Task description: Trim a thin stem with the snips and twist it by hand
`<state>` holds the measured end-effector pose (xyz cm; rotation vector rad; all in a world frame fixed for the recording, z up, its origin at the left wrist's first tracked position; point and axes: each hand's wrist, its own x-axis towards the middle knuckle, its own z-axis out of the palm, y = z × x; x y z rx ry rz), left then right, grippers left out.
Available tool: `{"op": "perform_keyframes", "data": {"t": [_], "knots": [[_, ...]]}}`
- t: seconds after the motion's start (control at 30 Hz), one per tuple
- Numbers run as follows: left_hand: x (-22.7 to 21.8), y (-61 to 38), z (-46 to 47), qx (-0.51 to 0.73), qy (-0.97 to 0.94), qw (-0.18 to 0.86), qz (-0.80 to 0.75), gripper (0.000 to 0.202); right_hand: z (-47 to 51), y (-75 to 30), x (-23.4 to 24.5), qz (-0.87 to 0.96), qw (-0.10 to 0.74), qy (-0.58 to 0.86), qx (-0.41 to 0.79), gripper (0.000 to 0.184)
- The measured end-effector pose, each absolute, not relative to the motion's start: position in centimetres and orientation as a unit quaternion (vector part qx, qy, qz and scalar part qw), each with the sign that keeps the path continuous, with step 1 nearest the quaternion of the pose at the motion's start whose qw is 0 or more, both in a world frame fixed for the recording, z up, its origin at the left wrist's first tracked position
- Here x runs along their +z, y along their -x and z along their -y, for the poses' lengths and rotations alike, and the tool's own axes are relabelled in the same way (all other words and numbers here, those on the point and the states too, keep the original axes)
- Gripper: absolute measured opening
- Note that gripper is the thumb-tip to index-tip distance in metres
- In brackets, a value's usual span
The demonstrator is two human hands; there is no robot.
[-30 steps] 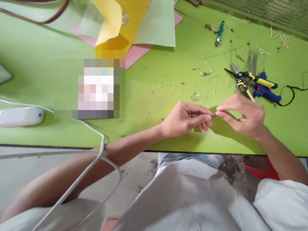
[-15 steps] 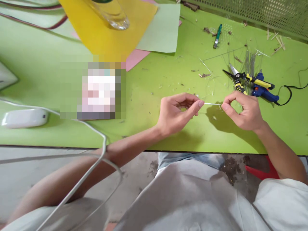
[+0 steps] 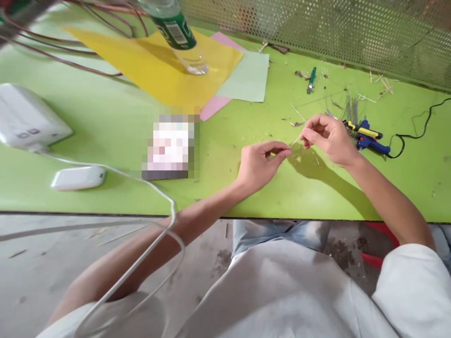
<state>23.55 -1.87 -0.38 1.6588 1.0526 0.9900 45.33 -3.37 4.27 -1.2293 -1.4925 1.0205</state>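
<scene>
A thin white wire-like strand [image 3: 295, 141] runs slantwise between my hands, just above the green tabletop. My left hand [image 3: 262, 162] pinches its lower end between thumb and fingertips. At the upper end, my right hand [image 3: 327, 141] is closed in a pinch, held higher and farther from me than the left. Just beyond the right hand lie pliers [image 3: 362, 129] with yellow-and-black handles, partly hidden by that hand. Against them rests a blue hot glue gun [image 3: 373, 141]. Behind these is a bundle of thin grey wires [image 3: 351, 109].
A water bottle [image 3: 183, 40] stands on yellow paper [image 3: 151, 70]. A green-handled cutter [image 3: 312, 80] lies near the perforated panel [image 3: 317, 33]. White devices [image 3: 31, 117] sit at left, and a white cable [image 3: 141, 180] crosses above my left arm. A blurred-out object [image 3: 171, 148] lies left of centre.
My right hand has moved up and left, closer to my left hand. The strand, level before, now slants upward to the right. The head view has shifted, showing more of the bottle and panel.
</scene>
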Motion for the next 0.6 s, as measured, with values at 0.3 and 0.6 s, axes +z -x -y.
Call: {"op": "perform_keyframes", "data": {"t": [0.3,0.6], "knots": [[-0.4,-23.8,1.3,0.402,-0.663,0.509,-0.374,0.02,2.1,-44.5,3.9,0.565,0.471,0.467,0.491,0.058],[-0.5,-24.1,0.6,0.457,-0.534,0.585,-0.404,0.027,1.8,-47.3,3.3,0.799,0.105,0.562,0.188,0.014]]}}
